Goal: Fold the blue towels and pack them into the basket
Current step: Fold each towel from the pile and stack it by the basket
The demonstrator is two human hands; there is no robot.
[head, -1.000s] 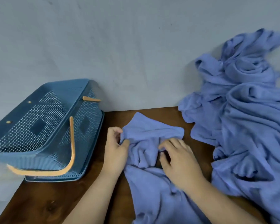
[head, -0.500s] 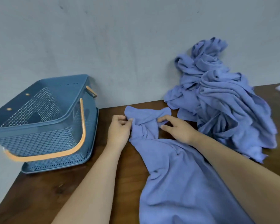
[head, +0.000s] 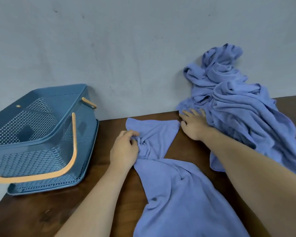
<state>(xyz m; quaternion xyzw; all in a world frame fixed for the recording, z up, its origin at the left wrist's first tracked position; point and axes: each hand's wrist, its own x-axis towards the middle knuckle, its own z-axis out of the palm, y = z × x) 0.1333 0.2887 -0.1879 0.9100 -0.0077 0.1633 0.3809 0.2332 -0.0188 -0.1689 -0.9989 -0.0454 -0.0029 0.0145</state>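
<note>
Head view has the towel (head: pixel 169 185) lying crumpled on the table (head: pixel 41 214). Its far end is fanned out between the two hands and its long body runs back toward the person. The hands are apart. The left hand (head: pixel 125 149) has its fingers curled into a twisted bunch at the towel's narrow waist. The right hand (head: pixel 193 124) is spread flat, just past the towel's far right corner, with its fingertips touching the edge of the pile (head: pixel 237 106) of other blue towels. The cloth looks soft, light and limp, with no stiffness of its own, so it will likely sag wherever it is not held and keep its twist until pulled straight. It seems neither fragile nor slippery, and the nap should drag a little on the wood. The best hold is probably a pinch on each far corner, one per hand, once the bunch is let go. The pile slumps against the wall (head: pixel 109 48) beyond the right hand. The basket (head: pixel 32 159) sits well to the left of the left hand, looking tilted, with its orange handle (head: pixel 73 147) swung down on the near side.
</note>
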